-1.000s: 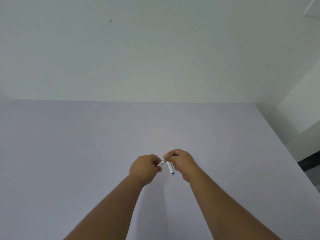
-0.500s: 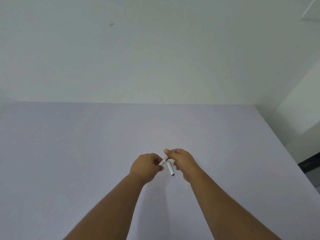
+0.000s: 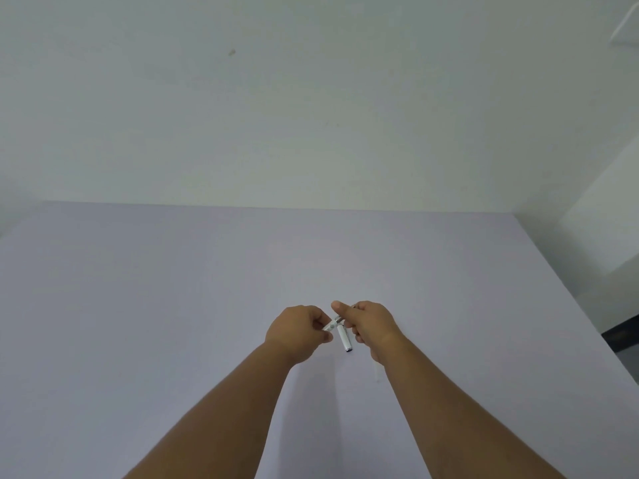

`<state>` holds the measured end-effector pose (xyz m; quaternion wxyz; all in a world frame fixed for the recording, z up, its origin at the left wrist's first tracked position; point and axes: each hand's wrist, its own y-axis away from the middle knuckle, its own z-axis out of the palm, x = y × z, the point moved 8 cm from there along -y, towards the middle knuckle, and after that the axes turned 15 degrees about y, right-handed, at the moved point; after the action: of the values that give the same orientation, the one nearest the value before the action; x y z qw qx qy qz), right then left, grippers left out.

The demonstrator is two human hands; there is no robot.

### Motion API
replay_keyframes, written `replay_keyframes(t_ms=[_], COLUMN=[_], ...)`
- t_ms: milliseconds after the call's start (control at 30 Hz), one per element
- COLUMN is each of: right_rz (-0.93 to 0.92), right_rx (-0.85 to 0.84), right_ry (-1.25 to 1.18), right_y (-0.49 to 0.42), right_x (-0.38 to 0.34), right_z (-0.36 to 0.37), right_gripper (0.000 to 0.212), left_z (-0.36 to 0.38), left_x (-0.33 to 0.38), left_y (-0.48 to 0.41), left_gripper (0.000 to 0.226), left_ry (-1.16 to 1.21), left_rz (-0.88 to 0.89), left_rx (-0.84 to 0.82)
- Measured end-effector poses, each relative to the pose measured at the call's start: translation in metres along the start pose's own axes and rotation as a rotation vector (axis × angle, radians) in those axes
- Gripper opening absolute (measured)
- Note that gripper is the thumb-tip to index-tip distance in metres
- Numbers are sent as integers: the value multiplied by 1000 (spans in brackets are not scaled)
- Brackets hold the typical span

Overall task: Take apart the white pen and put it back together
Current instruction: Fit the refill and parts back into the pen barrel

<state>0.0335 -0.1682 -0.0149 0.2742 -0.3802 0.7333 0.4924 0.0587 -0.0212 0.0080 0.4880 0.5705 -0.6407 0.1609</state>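
Note:
Both my hands meet over the middle of the pale lilac table [image 3: 173, 305]. My left hand [image 3: 297, 331] pinches one end of a thin white pen part [image 3: 331, 324] that slants up to the right. My right hand [image 3: 368, 323] grips the other end of that part. A second white pen piece [image 3: 345, 338], a short tube with a dark end, points down toward me below the right fingers; it seems held by the right hand as well. The joint between the parts is hidden by the fingers.
A plain white wall [image 3: 311, 98] rises behind the table's far edge. The table's right edge [image 3: 567, 299] runs diagonally, with a white wall section and dark floor [image 3: 622, 335] beyond it.
Both hands stay together on the pen parts and have barely shifted. The view has tilted slightly, so the hands sit a touch lower.

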Motion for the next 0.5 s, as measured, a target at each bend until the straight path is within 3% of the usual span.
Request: replay_keyframes(t_ms=[67,133,200,300,433,500], right_rz=[-14,-61,-59,15,-52,-47], right_rx=[-41,-81,-61,-4,-94,-69], right_ry=[-65,-188,-143,24,-204,-160], right_y=[0,2,2,0,1,1], right_x=[-1,-4,-2,3,0,2], right_z=[3,6,5,1,8,7], right_gripper=[26,7,10,34,8,12], left_z=[-1,-3,-2,1,-3,-1], left_x=[-2,-1,0,-1,-2,-1], left_y=[0,0,0,1,0,-1], left_gripper=[15,14,13,12,14,14], left_ry=[16,16,-4,2,13,-2], left_rz=[-8,-10,-3,-5,-21,-18], left_rx=[7,17,13,3,22,16])
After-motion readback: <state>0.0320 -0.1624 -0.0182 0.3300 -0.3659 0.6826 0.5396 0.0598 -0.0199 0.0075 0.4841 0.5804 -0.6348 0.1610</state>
